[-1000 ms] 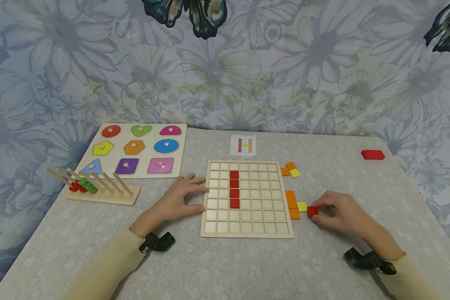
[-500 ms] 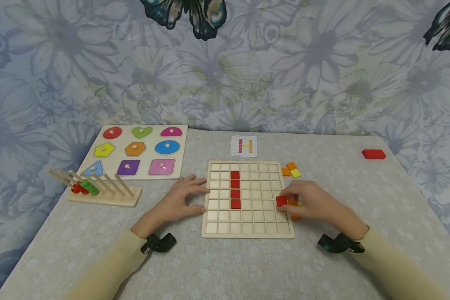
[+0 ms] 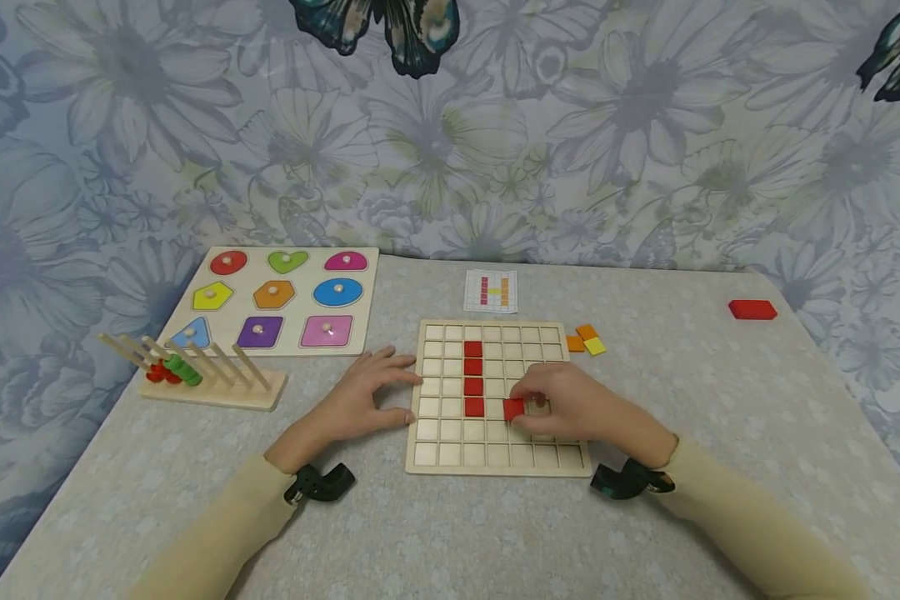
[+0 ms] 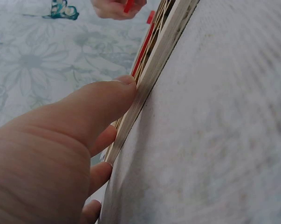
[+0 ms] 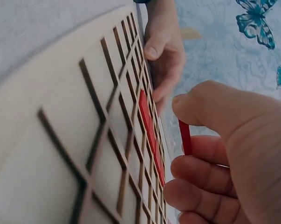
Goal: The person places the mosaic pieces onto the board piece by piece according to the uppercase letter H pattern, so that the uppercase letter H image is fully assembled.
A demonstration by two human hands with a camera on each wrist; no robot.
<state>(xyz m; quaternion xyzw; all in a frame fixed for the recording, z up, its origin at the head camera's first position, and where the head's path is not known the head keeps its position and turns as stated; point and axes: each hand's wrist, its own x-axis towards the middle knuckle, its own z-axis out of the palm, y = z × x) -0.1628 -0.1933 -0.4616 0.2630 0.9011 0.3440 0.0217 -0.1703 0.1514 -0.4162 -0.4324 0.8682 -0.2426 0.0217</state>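
A wooden grid board (image 3: 435, 454) lies on the table, with several red square tiles (image 3: 473, 367) in one column. My right hand (image 3: 570, 404) is over the board's right half and pinches a red square tile (image 3: 513, 409) between thumb and finger. In the right wrist view that pinched tile (image 5: 185, 137) appears edge-on, above the grid. My left hand (image 3: 356, 396) rests at the board's left side; its thumb and fingertips touch the edge. The left wrist view shows the left thumb (image 4: 107, 100) against the wooden rim (image 4: 154, 65).
A pattern card (image 3: 491, 292) lies behind the board. Orange tiles (image 3: 575, 343) and a yellow tile (image 3: 595, 346) sit at its right. A red block (image 3: 752, 310) is far right. At left are a shape puzzle (image 3: 292, 321) and a peg stand with beads (image 3: 217, 396).
My right hand has carried the red tile leftward from the table beside the board to over the grid. My left hand has stayed at the board's edge.
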